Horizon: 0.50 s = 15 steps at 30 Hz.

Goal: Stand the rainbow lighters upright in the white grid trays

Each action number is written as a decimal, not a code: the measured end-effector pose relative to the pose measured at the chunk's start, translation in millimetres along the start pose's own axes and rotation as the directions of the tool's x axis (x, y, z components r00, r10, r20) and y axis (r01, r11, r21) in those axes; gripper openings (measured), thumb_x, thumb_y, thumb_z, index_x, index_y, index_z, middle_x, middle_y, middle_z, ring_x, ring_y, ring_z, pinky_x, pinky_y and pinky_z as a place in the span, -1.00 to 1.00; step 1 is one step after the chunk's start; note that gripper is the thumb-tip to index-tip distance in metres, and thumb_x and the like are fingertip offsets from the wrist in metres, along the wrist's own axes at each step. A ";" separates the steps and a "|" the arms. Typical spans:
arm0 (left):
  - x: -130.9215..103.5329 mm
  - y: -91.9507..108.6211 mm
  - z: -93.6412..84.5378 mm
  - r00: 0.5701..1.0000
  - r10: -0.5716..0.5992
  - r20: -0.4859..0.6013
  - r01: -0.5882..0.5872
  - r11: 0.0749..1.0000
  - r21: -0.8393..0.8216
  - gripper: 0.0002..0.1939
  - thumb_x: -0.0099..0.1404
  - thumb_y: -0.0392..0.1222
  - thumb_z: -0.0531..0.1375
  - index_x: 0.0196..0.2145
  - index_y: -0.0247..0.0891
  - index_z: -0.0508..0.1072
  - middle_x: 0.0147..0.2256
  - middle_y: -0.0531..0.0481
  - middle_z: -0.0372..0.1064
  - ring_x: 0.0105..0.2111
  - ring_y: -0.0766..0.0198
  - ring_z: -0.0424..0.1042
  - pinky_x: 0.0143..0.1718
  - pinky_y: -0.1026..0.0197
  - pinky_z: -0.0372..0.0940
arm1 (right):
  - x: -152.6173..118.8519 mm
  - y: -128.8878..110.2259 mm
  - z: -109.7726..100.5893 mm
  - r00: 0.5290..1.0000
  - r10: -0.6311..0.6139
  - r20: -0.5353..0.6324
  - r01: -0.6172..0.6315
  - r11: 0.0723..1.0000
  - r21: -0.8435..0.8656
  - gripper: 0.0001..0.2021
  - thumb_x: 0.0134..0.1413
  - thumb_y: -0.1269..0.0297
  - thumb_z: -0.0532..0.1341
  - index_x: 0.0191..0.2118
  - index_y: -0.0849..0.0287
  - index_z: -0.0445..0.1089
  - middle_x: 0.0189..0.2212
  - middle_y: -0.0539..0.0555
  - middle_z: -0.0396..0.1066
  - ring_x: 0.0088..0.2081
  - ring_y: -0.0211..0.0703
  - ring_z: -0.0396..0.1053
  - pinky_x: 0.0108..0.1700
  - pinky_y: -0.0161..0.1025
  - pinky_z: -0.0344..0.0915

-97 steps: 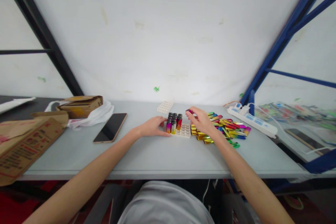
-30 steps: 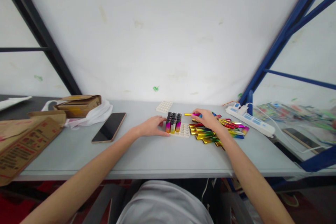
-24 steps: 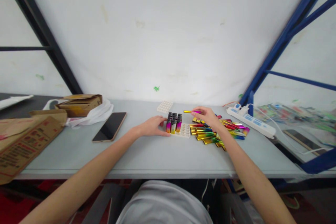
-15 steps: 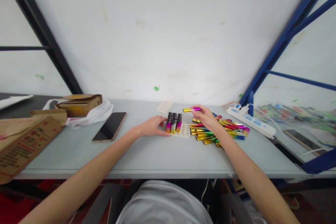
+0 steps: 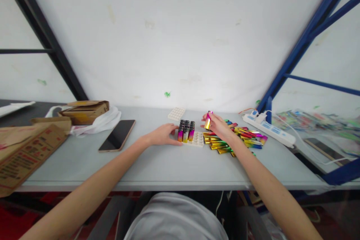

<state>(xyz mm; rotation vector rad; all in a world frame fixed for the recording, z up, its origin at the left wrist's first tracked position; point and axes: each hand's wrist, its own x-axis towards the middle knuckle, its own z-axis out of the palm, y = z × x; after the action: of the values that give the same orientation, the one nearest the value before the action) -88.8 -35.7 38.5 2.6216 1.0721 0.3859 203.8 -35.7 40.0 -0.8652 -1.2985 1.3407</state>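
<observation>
My right hand (image 5: 217, 125) pinches a shiny gold and purple lighter (image 5: 207, 120), now almost upright, above the right end of a white tray (image 5: 198, 140) with rows of round holes. Several lighters with black tops (image 5: 186, 131) stand upright in the left part of that tray. My left hand (image 5: 164, 135) grips the tray's left end, thumb at the near corner and fingers curled by the far side. To the right, partly under my right wrist, lies a loose pile of metallic coloured lighters (image 5: 222, 144).
A second white tray (image 5: 176, 114) lies near the wall. On the left are a phone (image 5: 117, 136), a small cardboard box (image 5: 86, 114) on a white plastic bag (image 5: 105, 122), and a larger carton (image 5: 30, 153). A power strip (image 5: 270, 131) with plugs and cables sits right of the pile.
The lighter in my right hand has turned from lying level to nearly upright, its purple end now on top. My left hand has stayed at the tray.
</observation>
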 end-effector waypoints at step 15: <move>0.7 -0.5 0.6 1.000 0.000 -0.003 0.000 1.000 0.001 -0.34 0.10 0.44 0.25 -0.24 -0.28 0.44 -0.32 -0.04 0.37 -0.32 0.12 0.36 -0.26 0.17 0.24 | -2.8 10.1 13.4 0.999 -0.029 -0.033 0.019 0.963 -0.269 -0.47 0.10 -0.28 0.17 -0.50 0.08 0.07 -0.65 -0.17 -0.10 -0.64 -0.36 -0.17 -0.62 -0.34 -0.20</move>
<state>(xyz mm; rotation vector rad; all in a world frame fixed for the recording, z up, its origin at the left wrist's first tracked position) -88.5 -34.9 37.8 2.6224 1.0735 0.3895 189.6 -40.3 31.8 -1.0504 -1.4798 1.1398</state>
